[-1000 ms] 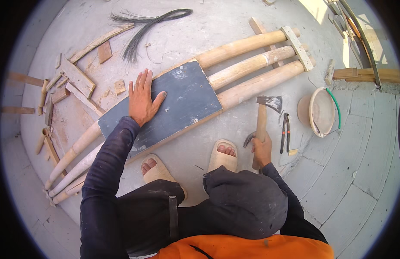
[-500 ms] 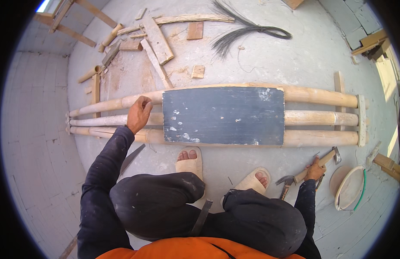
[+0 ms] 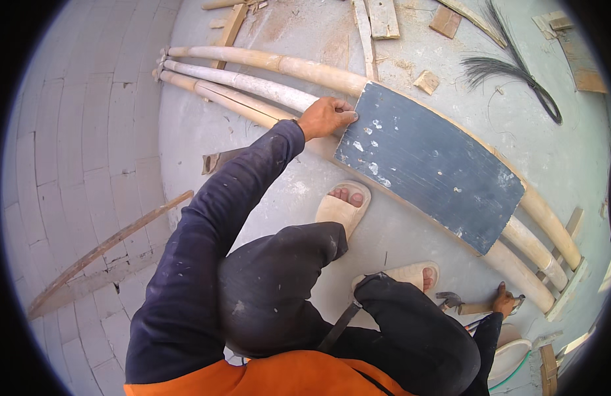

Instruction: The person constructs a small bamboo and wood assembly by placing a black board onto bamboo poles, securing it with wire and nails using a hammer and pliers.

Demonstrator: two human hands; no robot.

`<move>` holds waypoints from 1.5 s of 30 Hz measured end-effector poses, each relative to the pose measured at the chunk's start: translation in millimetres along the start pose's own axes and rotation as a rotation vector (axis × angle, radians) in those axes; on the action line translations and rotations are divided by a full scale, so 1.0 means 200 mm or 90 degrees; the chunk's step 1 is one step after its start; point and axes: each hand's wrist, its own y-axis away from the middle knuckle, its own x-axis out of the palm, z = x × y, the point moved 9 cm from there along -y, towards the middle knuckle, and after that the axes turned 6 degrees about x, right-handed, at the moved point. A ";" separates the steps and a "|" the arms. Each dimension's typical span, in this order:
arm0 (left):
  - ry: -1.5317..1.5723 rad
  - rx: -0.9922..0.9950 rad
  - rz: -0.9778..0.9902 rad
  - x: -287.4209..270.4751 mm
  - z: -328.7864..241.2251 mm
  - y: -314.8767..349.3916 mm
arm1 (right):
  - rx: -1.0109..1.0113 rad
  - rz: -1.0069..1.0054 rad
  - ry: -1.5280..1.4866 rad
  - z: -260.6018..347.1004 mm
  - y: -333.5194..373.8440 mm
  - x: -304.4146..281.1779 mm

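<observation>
A dark blue-grey painted board (image 3: 430, 171) lies across three bamboo poles (image 3: 305, 74) tied together at their far left end. My left hand (image 3: 327, 119) is at the board's left edge, its thumb and fingers pinched together; whatever lies between them is too small to make out. Low at the right, my right hand (image 3: 503, 302) is closed round a wooden-handled tool (image 3: 477, 308) with a metal head, partly hidden by the hand. A claw hammer (image 3: 450, 301) lies just left of that tool, next to my right sandal.
A bundle of black wire (image 3: 523, 72) lies at the far right. Wood offcuts (image 3: 384, 20) and sawdust are scattered beyond the poles. A saw blade (image 3: 219, 160) shows past my left forearm. A pale round basin (image 3: 510, 360) stands at the lower right; a block wall (image 3: 74, 165) rises at left.
The view has swung left, so the board and poles now slant down to the right. My left hand has come up to the board's left edge. My right hand stays on the wooden-handled tool.
</observation>
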 end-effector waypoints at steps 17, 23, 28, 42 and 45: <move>-0.074 0.097 -0.094 0.04 0.09 -0.02 | 0.217 0.197 -0.340 -0.01 -0.04 0.17; -0.132 0.249 -0.129 0.04 0.15 -0.07 | 0.223 -0.070 -0.552 0.18 0.32 0.00; -0.164 0.247 -0.104 0.06 -0.24 0.09 | -0.046 0.095 -0.779 0.97 0.81 -0.42; 0.641 0.309 0.299 0.73 -1.07 0.51 | -0.331 0.530 -0.786 2.30 1.51 -0.86; 0.591 0.289 0.271 0.68 -1.01 0.46 | -0.329 0.432 -0.648 2.13 1.40 -0.75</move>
